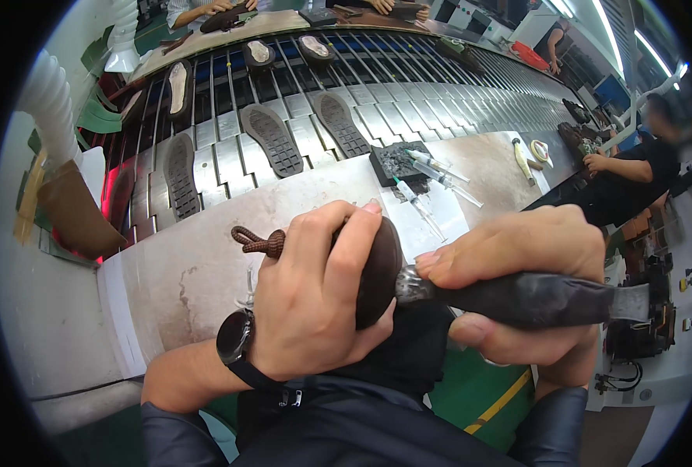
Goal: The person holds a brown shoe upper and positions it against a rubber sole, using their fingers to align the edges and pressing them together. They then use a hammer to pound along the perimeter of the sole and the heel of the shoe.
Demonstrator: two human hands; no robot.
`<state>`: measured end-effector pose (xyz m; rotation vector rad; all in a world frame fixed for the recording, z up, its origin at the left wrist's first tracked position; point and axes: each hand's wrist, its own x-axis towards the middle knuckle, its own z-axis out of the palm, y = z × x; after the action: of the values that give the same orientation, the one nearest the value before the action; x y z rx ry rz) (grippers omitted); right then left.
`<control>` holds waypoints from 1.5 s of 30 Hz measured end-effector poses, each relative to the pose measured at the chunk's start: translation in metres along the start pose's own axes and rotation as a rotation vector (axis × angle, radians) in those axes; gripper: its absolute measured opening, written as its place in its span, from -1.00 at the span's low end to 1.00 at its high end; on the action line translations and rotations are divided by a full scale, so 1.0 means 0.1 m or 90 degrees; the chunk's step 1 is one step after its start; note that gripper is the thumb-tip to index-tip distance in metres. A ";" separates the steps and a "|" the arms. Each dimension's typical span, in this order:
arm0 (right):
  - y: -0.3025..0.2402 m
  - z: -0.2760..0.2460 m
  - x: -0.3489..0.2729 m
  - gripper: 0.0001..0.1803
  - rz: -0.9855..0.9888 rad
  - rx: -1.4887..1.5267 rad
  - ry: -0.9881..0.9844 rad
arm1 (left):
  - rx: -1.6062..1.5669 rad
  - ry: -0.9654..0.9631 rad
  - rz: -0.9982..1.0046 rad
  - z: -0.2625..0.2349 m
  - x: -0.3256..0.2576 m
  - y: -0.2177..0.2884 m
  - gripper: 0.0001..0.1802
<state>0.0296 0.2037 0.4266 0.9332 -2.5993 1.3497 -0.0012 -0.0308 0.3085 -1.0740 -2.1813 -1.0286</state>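
Over the near edge of a pale, stained worktop point(206, 257), we hold a dark brown, rounded shoe point(379, 272) with a looped, braided brown lace point(262, 243) — our left hand point(307, 288) is wrapped firmly across it. Our right hand point(529, 243) is clenched round a thick, black-wrapped tool point(533, 302), whose grey tip appears to touch the shoe's edge. Beyond, slim clear syringes with green tips point(445, 179) lie at a dark, smudged block point(391, 165); farther off, dark brown treaded soles point(273, 140) rest on a slatted metal conveyor point(424, 117).
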 end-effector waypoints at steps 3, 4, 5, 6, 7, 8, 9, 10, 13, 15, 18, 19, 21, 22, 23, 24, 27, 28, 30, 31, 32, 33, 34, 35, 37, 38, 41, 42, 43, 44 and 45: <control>-0.03 0.08 -0.10 -0.50 -0.029 -0.048 0.043 | 0.002 0.023 0.001 -0.02 -0.07 0.03 0.16; -0.05 0.09 -0.13 -0.49 -0.059 -0.095 0.073 | -0.001 0.028 0.010 -0.03 -0.09 0.05 0.15; -0.09 0.15 -0.22 -0.45 -0.018 -0.008 0.178 | -0.005 0.033 0.018 -0.03 -0.10 0.07 0.14; -0.15 0.23 -0.33 -0.42 0.013 0.143 0.282 | -0.010 0.033 0.016 -0.01 -0.12 0.10 0.14; -0.19 0.14 -0.32 -0.43 0.012 0.033 0.157 | -0.010 0.033 0.035 0.01 -0.14 0.13 0.17; -0.23 0.05 -0.29 -0.44 0.012 -0.075 0.030 | -0.010 0.033 0.055 0.03 -0.16 0.15 0.20; -0.26 0.16 -0.29 -0.47 0.062 -0.029 0.106 | -0.009 0.055 0.053 0.05 -0.14 0.14 0.23; -0.28 0.15 -0.27 -0.47 0.064 -0.030 0.108 | -0.011 0.054 0.055 0.04 -0.14 0.16 0.23; -0.36 0.02 -0.19 -0.46 0.100 -0.033 0.014 | 0.007 0.013 0.076 -0.01 -0.14 0.15 0.08; -0.37 0.01 -0.30 -0.46 0.111 0.006 0.117 | -0.005 0.011 0.077 -0.02 -0.18 0.18 0.09; -0.48 0.28 -0.36 -0.43 0.125 0.258 0.499 | -0.007 0.002 0.095 -0.06 -0.18 0.23 0.10; -0.43 0.22 -0.36 -0.44 0.206 0.189 0.318 | 0.005 -0.008 0.111 -0.07 -0.19 0.26 0.10; -0.45 0.14 -0.31 -0.44 0.334 0.124 0.149 | -0.001 -0.004 0.117 -0.05 -0.27 0.27 0.09; -0.47 0.12 -0.30 -0.44 0.336 0.125 0.155 | -0.005 0.001 0.122 -0.04 -0.30 0.27 0.08; -0.47 0.09 -0.29 -0.44 0.327 0.133 0.129 | -0.008 0.000 0.132 -0.04 -0.28 0.26 0.06; -0.48 0.06 -0.28 -0.43 0.314 0.139 0.101 | -0.007 -0.002 0.134 -0.05 -0.29 0.27 0.06; -0.36 0.15 -0.42 -0.41 0.190 0.322 0.325 | -0.012 0.015 0.173 -0.06 -0.37 0.32 -0.02; -0.36 0.16 -0.45 -0.41 0.193 0.324 0.324 | -0.012 0.013 0.170 -0.06 -0.39 0.33 -0.02; -0.38 0.18 -0.42 -0.37 0.286 0.184 0.127 | -0.023 0.073 0.152 -0.05 -0.41 0.33 -0.16; -0.37 0.21 -0.45 -0.40 0.311 0.242 0.116 | -0.015 0.061 0.180 -0.10 -0.44 0.26 -0.22; -0.32 0.25 -0.49 -0.40 0.311 0.249 0.115 | -0.012 0.056 0.177 -0.12 -0.42 0.12 -0.22; -0.24 0.33 -0.52 -0.52 0.213 0.239 0.102 | 0.011 0.096 0.262 -0.12 -0.42 -0.06 -0.22; -0.15 0.41 -0.55 -0.62 0.112 0.230 0.090 | 0.036 0.134 0.348 -0.11 -0.44 -0.18 -0.23; -0.09 0.54 -0.60 -0.62 0.106 0.257 0.141 | 0.028 0.138 0.273 -0.05 -0.49 -0.19 -0.21; 0.05 0.76 -0.68 -0.62 0.123 0.256 0.151 | -0.030 0.063 0.121 -0.03 -0.54 -0.19 -0.15; 0.11 0.87 -0.71 -0.62 0.138 0.246 0.161 | -0.037 0.071 0.093 0.02 -0.57 -0.21 -0.13; 0.23 1.11 -0.82 -0.58 0.077 0.189 0.193 | -0.034 0.053 0.069 0.02 -0.61 -0.20 -0.14; 0.23 1.15 -0.83 -0.58 0.079 0.188 0.198 | -0.029 0.046 0.070 0.03 -0.61 -0.19 -0.16; 0.24 1.18 -0.85 -0.58 0.085 0.192 0.194 | -0.030 0.054 0.061 0.05 -0.61 -0.17 -0.20; 0.25 1.21 -0.87 -0.58 0.037 0.213 0.214 | -0.031 0.052 0.054 0.07 -0.62 -0.16 -0.20; 0.26 1.24 -0.88 -0.57 -0.012 0.232 0.236 | -0.026 0.049 0.057 0.09 -0.61 -0.16 -0.23</control>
<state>0.1124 0.1629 0.3035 0.6560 -2.1089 1.8273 0.0192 -0.0571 0.2545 -1.1205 -2.0406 -1.0608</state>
